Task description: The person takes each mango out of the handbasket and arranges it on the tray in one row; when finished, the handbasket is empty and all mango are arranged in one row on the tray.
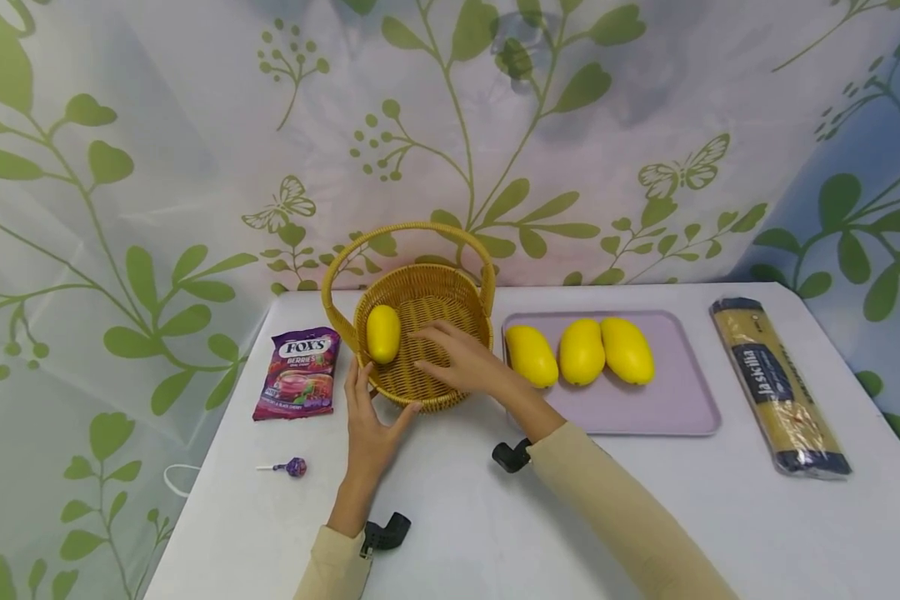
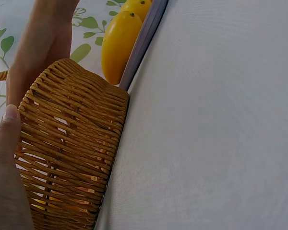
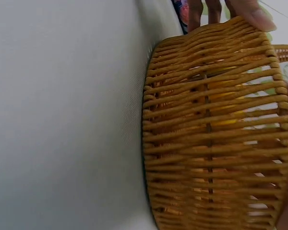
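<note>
A yellow wicker basket (image 1: 423, 396) with a tall hoop handle stands on the table, and one yellow mango (image 1: 383, 333) lies inside against its left wall. At the basket's front left, the left hand (image 1: 371, 433) holds the rim, fingers along the outer side and thumb at the front edge. The right hand (image 1: 461, 358) reaches over the right rim with its fingers spread above the woven bottom, holding nothing. Through the weave in the right wrist view, yellow patches of the mango (image 3: 225, 120) show.
Right of the basket, a lilac tray (image 1: 678, 392) bears three mangoes (image 1: 581, 352). A pasta packet (image 1: 780, 387) lies at the far right. On the left are a FOX'S candy bag (image 1: 297, 373) and a lollipop (image 1: 295, 467). A leaf-patterned curtain (image 1: 562, 167) hangs behind the table.
</note>
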Available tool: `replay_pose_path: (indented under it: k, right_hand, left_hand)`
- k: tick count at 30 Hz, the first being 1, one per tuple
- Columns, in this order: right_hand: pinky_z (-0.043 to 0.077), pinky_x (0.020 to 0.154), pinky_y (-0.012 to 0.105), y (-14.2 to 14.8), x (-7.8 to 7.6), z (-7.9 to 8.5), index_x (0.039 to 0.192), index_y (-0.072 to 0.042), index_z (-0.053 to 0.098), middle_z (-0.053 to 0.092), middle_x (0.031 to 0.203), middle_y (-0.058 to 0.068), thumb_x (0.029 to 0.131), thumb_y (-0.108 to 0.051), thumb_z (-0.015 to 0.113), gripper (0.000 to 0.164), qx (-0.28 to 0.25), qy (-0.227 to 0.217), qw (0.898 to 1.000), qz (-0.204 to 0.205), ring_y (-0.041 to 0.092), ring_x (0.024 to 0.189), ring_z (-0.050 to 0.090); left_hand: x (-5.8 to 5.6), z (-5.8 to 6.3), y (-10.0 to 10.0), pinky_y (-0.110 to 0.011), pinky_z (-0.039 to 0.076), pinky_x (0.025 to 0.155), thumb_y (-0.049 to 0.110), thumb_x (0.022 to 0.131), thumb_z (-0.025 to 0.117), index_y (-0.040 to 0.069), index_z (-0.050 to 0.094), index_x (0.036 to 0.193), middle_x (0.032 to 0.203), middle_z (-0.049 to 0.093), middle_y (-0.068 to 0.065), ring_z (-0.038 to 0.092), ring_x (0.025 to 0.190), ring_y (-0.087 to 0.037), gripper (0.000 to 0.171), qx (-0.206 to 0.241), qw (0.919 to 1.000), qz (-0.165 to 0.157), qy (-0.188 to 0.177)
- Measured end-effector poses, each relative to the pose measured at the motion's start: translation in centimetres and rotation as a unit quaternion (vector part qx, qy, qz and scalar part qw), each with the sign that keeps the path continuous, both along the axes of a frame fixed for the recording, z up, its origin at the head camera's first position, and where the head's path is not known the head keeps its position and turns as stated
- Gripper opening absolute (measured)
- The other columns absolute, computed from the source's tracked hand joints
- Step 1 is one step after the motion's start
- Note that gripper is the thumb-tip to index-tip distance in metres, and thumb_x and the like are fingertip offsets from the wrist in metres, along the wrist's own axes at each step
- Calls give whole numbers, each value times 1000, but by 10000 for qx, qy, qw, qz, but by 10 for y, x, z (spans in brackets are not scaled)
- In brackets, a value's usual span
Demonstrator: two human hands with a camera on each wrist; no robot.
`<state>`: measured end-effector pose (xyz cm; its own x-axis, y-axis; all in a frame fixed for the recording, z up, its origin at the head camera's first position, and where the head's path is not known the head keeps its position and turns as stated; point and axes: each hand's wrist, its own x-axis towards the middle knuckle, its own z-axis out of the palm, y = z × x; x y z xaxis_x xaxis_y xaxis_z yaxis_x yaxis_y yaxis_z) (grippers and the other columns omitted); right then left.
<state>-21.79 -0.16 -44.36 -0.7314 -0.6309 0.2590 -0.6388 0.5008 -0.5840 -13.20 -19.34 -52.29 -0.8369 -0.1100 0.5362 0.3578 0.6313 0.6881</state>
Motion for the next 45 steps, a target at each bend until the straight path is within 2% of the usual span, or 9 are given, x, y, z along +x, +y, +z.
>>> replay_pose_path:
  k: [5,9,12,16,21,26,30,38,45]
  right_hand:
    - [46,96,44,-21,-15,-4,134,-22,48,45,134,4,89,-35,61,49,54,-360,9988,-338,23,119,49]
    - [40,101,52,-34,-28,-11,134,-18,49,43,138,8,88,-36,63,52,-82,-589,9968,-540,29,130,39]
    - [40,100,55,-43,-35,-17,138,-21,43,37,142,11,86,-39,64,59,-48,-686,9959,-584,32,131,37]
    - [42,99,52,-54,-39,-23,144,-24,33,30,145,13,85,-45,63,69,-155,-868,9949,-483,32,127,41]
    - [36,104,55,-60,-39,-23,145,-27,31,21,150,17,84,-50,62,72,-71,-1113,9932,-325,36,134,31]
    - [30,107,56,-62,-40,-22,144,-30,33,10,156,9,85,-52,60,69,219,-1275,9916,-4,37,139,21]
    - [32,108,52,-63,-41,-23,143,-27,37,8,156,6,85,-48,62,67,210,-1248,9916,253,33,140,21]
    - [37,105,48,-63,-39,-23,138,-25,45,10,156,2,84,-41,66,60,177,-1051,9936,374,29,138,26]
    - [31,109,49,-62,-39,-24,136,-22,49,13,156,1,84,-34,67,56,318,-904,9946,399,26,142,17]
  left_hand:
    - [-2,-3,-1,-35,47,97,36,70,81,2,30,143,155,13,-10,27,137,-20,96,-5,10000,28,-41]
    - [-4,-4,-1,-35,47,97,36,69,81,2,30,143,155,13,-10,28,137,-20,96,-16,10000,39,-20]
    - [-4,-4,-1,-36,47,97,37,69,81,2,29,143,155,13,-10,28,137,-20,97,-27,10000,51,-38]
    - [-2,-2,-1,-39,47,96,37,69,81,2,29,143,155,13,-9,28,137,-22,97,-62,9999,62,-85]
    - [-1,-2,-1,-41,48,94,37,69,81,1,29,143,154,13,-11,30,136,-24,98,-97,10000,-15,-14]
    - [-3,-1,-1,-39,47,97,36,70,81,4,28,144,155,12,-10,28,137,-21,97,-92,9999,-19,-66]
    - [-2,-2,-2,-39,47,97,36,70,81,2,28,144,155,12,-10,27,137,-20,97,-85,9999,15,-99]
    - [-3,-2,-2,-44,47,95,36,70,81,2,28,143,155,12,-10,30,136,-22,97,-73,9999,22,-66]
    - [-2,-3,-1,-38,47,96,37,70,80,3,29,144,155,13,-9,27,137,-19,96,-94,9998,68,-145]
